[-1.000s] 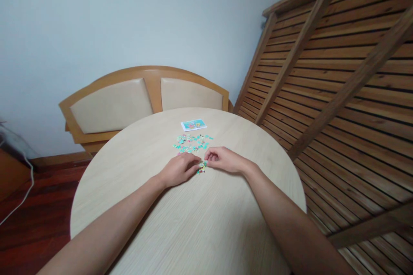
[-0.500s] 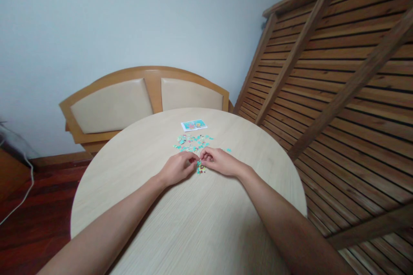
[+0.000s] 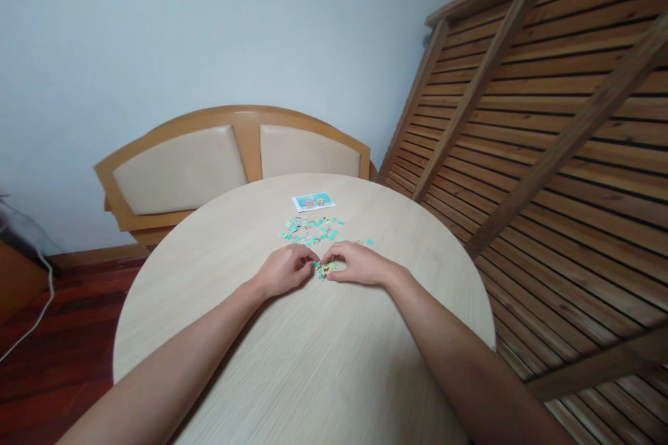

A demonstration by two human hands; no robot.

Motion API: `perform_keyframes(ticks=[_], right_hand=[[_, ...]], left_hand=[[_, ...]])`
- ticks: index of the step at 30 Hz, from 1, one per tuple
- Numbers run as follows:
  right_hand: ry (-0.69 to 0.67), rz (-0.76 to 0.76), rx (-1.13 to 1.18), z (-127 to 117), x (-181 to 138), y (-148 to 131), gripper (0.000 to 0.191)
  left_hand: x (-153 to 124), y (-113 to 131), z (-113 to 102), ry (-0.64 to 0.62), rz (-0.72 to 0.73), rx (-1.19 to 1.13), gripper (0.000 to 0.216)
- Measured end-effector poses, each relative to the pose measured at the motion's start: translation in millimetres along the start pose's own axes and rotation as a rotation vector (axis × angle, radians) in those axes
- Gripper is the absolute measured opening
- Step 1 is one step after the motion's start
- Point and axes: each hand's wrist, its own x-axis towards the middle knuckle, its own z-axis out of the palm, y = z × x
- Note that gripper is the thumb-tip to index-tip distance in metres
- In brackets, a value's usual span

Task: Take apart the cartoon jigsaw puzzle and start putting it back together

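Observation:
A small joined cluster of jigsaw puzzle pieces, yellow, teal and dark, lies on the table between my hands. My left hand rests at its left side with thumb and fingertips closed together on a small teal puzzle piece at the cluster's edge. From the right, my right hand reaches around the cluster, thumb and index finger apart, the fingertips at its borders. Just beyond the hands, many loose puzzle pieces are scattered, mostly teal; some may be hidden behind the fingers.
A small picture card with a teal cartoon image lies behind the loose pieces. Everything sits on a round pale wooden table. Behind it stands a padded wooden headboard, and a slatted wooden frame leans at the right.
My right thumb and index finger have spread from a pinch and moved down around the cluster, uncovering more of its yellow part. My left hand has barely moved.

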Motion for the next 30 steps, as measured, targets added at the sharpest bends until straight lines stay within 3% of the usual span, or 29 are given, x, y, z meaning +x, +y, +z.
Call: perform_keyframes(ticks=[6, 30], right_hand=[[-0.010, -0.019, -0.025, -2.5, -0.9, 6.9, 0.020], [0.019, -0.002, -0.030, -1.4, -0.8, 2.4, 0.028]], left_hand=[[-0.2, 1.2, 0.4, -0.010, -0.007, 0.004, 0.026], [-0.1, -0.6, 3.5, -0.021, -0.011, -0.001, 0.025]])
